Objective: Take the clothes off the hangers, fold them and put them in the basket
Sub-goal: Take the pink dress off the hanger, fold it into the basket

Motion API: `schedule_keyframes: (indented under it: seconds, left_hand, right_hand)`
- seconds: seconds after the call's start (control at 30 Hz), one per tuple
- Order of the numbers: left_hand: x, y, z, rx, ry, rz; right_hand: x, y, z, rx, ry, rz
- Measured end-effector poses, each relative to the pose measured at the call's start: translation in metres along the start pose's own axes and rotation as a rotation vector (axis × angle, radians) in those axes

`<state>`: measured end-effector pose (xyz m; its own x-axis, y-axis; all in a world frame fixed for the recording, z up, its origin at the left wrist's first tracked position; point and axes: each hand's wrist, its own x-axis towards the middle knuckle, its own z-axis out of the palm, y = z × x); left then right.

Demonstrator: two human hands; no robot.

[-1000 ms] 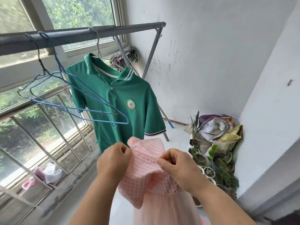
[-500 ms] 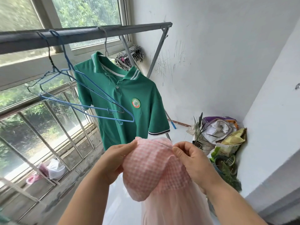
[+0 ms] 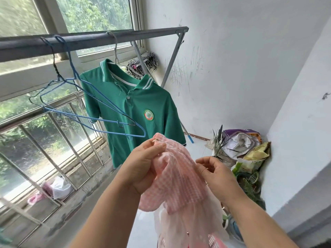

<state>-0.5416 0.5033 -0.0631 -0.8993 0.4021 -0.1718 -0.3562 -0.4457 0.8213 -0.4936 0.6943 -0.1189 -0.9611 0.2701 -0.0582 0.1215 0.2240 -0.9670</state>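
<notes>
Left hand (image 3: 143, 169), right hand (image 3: 215, 174) pinch pink dress (image 3: 179, 179), forearms raised.

This is a home's enclosed balcony, used as a laundry corner. A metal drying rail (image 3: 89, 42) runs along a wide window (image 3: 100, 17) with trees (image 3: 84, 9) behind the glass and metal bars (image 3: 59, 140) across its lower panes. Blue wire hangers (image 3: 75, 76) and a green polo shirt (image 3: 136, 104) hang from the rail. Pencil scribbles (image 3: 179, 72) mark the white wall (image 3: 241, 59), a mop head (image 3: 143, 63) leans in the corner, and potted plants (image 3: 250, 187) stand on the floor (image 3: 197, 145) beside crumpled bags (image 3: 240, 142).
</notes>
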Motion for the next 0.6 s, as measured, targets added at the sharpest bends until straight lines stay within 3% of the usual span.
schedule_keyframes:
  seconds: [0.1,0.2,0.27,0.4,0.6]
  left_hand:
    - [0.003,-0.008,0.008,0.018,0.113,0.011]
    - [0.004,-0.015,0.013,0.052,0.175,0.041]
    - [0.005,-0.017,0.015,0.072,0.187,0.075]
    - [0.008,-0.014,0.015,0.164,0.213,0.156]
    - [0.007,-0.007,0.001,0.165,0.241,0.24]
  right_hand:
    - [-0.004,-0.014,0.0,-0.018,-0.053,-0.039]
    - [-0.014,-0.033,0.004,0.074,-0.285,-0.018]
    - [-0.016,-0.037,0.012,-0.028,-0.367,-0.044]
    - [-0.013,-0.037,0.024,-0.143,-0.256,-0.114]
    - [-0.012,-0.044,0.021,0.208,-0.218,-0.007]
